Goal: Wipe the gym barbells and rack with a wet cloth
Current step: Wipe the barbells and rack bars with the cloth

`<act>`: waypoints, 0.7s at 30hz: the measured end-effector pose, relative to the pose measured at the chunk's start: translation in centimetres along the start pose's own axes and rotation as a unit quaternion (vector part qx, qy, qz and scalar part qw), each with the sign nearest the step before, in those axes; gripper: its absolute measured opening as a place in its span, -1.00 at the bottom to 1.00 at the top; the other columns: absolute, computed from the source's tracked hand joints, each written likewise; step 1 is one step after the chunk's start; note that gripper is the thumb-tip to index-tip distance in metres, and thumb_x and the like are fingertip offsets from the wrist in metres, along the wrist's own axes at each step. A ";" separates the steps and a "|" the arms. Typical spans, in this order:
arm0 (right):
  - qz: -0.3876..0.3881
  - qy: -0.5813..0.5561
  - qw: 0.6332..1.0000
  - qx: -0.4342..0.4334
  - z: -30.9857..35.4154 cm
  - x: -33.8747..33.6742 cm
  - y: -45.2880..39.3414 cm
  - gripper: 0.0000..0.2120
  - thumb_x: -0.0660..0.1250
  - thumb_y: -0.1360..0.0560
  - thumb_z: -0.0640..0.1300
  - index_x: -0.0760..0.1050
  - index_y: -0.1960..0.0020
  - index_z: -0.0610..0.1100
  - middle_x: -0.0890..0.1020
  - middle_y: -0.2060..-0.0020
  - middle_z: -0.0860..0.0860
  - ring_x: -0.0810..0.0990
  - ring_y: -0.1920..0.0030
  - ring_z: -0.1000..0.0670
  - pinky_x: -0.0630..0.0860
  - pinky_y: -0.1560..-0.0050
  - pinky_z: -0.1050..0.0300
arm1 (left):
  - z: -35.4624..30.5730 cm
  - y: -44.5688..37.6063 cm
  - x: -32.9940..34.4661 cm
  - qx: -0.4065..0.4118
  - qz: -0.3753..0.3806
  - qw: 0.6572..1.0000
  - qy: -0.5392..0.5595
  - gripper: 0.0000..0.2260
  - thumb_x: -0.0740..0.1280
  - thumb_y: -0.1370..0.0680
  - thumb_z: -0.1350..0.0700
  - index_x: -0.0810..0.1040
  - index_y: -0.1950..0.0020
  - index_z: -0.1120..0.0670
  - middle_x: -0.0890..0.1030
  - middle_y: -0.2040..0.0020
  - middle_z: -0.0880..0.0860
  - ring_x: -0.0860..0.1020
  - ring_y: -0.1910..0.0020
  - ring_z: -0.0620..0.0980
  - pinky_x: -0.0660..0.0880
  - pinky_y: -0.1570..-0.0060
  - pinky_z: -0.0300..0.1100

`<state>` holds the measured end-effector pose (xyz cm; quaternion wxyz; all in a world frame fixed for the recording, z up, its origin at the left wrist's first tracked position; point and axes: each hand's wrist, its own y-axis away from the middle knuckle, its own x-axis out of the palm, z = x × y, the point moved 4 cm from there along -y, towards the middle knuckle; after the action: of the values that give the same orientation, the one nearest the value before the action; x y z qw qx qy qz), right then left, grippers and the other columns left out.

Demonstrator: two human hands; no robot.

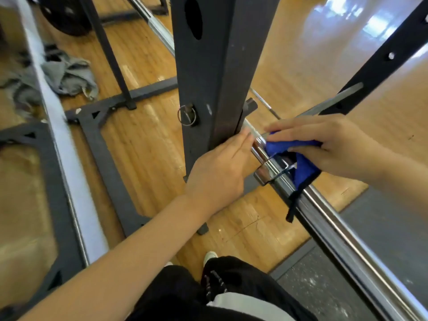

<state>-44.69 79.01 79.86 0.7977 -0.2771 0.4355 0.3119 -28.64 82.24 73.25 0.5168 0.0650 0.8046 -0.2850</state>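
Note:
A chrome barbell (335, 230) runs from the black rack upright (215, 72) toward the lower right, with a collar near the upright. My right hand (328, 144) grips a blue cloth (301, 163) and presses it over the bar at the collar. A black strap of the cloth hangs below the bar. My left hand (220, 172) rests against the base of the upright, its straight fingers touching the bar's inner end.
A second silver bar (62, 140) crosses at the left, blurred. Black rack base frames (99, 135) lie on the wooden floor. A grey rag (67, 75) lies at the upper left, near a black weight plate (64, 17). Grey rubber matting (382, 228) is at the lower right.

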 end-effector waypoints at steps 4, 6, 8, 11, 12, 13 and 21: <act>0.013 0.022 0.999 -0.021 -0.8 1.4 -2.9 -0.57 0.34 -0.34 -0.49 0.60 -0.15 -0.20 0.60 -0.08 0.01 0.49 -0.16 0.07 0.39 -0.21 0.31 | 0.1 0.3 -0.4 0.035 -0.002 0.999 -0.042 -0.60 0.11 -0.41 0.25 0.61 -0.13 0.25 0.63 -0.11 0.15 0.61 -0.11 0.03 0.35 -0.15 -0.21; 0.053 0.017 0.998 0.017 -1.6 1.0 -2.9 -0.48 0.37 -0.29 -0.57 0.62 -0.12 -0.13 0.59 -0.06 0.10 0.49 -0.16 0.12 0.40 -0.20 0.27 | 0.4 0.4 -0.3 0.058 -0.010 0.996 -0.072 -0.62 0.11 -0.42 0.25 0.62 -0.11 0.25 0.64 -0.11 0.15 0.60 -0.13 0.04 0.30 -0.21 -0.17; 0.092 0.036 0.995 0.032 -2.2 0.3 -2.2 -0.47 0.37 -0.27 -0.58 0.64 -0.09 -0.10 0.61 -0.07 0.10 0.56 -0.11 0.14 0.49 -0.18 0.11 | 0.7 0.4 -0.1 0.069 -0.018 0.994 -0.083 -0.63 0.13 -0.42 0.25 0.63 -0.10 0.25 0.63 -0.12 0.15 0.60 -0.14 0.04 0.31 -0.22 -0.18; 0.109 0.061 0.992 0.021 -1.8 -0.6 -2.2 -0.48 0.36 -0.26 -0.59 0.65 -0.07 -0.12 0.65 -0.07 0.01 0.58 -0.10 0.06 0.54 -0.14 -0.09 | 0.7 0.4 0.0 0.081 -0.028 0.993 -0.084 -0.65 0.16 -0.42 0.26 0.64 -0.09 0.25 0.63 -0.12 0.15 0.60 -0.13 0.02 0.32 -0.21 -0.19; 0.105 0.064 0.992 0.005 -1.3 -0.5 -2.6 -0.48 0.36 -0.26 -0.60 0.65 -0.08 -0.14 0.65 -0.07 -0.01 0.58 -0.10 0.03 0.53 -0.15 -0.10 | 0.7 0.4 0.1 0.083 -0.030 0.992 -0.086 -0.66 0.17 -0.42 0.26 0.64 -0.08 0.24 0.64 -0.11 0.14 0.60 -0.13 0.02 0.32 -0.21 -0.19; 0.099 0.065 0.993 -0.009 -0.6 -0.3 -3.1 -0.48 0.35 -0.26 -0.60 0.64 -0.09 -0.16 0.64 -0.08 -0.04 0.58 -0.11 0.00 0.52 -0.15 -0.08 | 0.7 0.4 0.1 0.087 -0.032 0.992 -0.086 -0.67 0.17 -0.43 0.26 0.65 -0.08 0.24 0.64 -0.10 0.14 0.60 -0.13 0.03 0.32 -0.22 -0.20; 0.126 0.194 0.971 0.063 3.0 1.5 -1.2 -0.38 0.43 -0.22 -0.47 0.55 -0.24 -0.13 0.58 -0.19 -0.01 0.51 -0.23 -0.10 0.47 -0.19 0.06 | 1.4 0.8 -0.1 0.140 -0.031 0.987 -0.069 -0.66 0.14 -0.45 0.29 0.64 -0.09 0.27 0.63 -0.13 0.17 0.57 -0.17 0.08 0.20 -0.34 -0.19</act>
<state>-41.58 80.71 80.11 0.6677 -0.2240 0.6326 0.3222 -27.17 82.16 72.63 0.5482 0.0920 0.7207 -0.4142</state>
